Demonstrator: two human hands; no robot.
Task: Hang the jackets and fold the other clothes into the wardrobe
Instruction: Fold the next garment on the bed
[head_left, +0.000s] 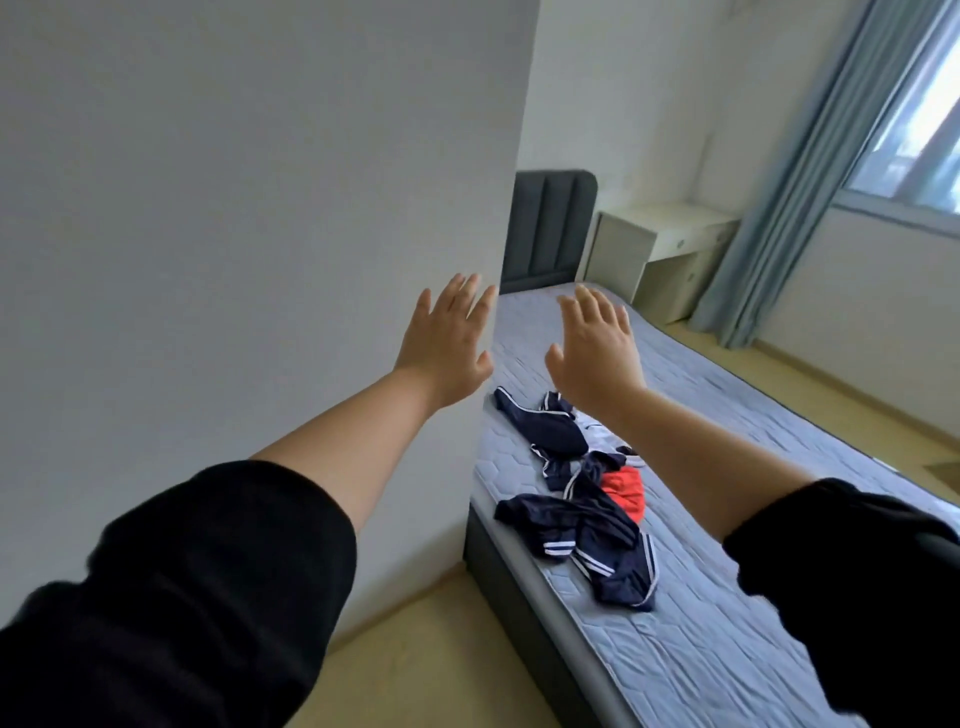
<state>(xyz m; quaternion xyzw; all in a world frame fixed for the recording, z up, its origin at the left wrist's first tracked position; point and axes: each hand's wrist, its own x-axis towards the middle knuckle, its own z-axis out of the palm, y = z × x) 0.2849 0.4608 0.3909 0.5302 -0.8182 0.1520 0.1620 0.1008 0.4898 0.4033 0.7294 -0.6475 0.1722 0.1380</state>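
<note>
Progress: nothing hung or folded so far as shown; navy striped clothes (582, 530) and a red garment (623, 491) lie crumpled on the bed (727, 649).
Left to do: all of it, seemingly: sorting, hanging, folding.
Left hand (447, 343): fingers (462, 293) straight and spread, holding nothing.
Right hand (595, 353): fingers (592, 306) straight and fanned, empty, in the air.
Where the clothes lie: below both sets of fingertips and nearer the person, well apart from them.
White panel (260, 208): just behind the left fingers, contact unclear; possibly the wardrobe's side.
</note>
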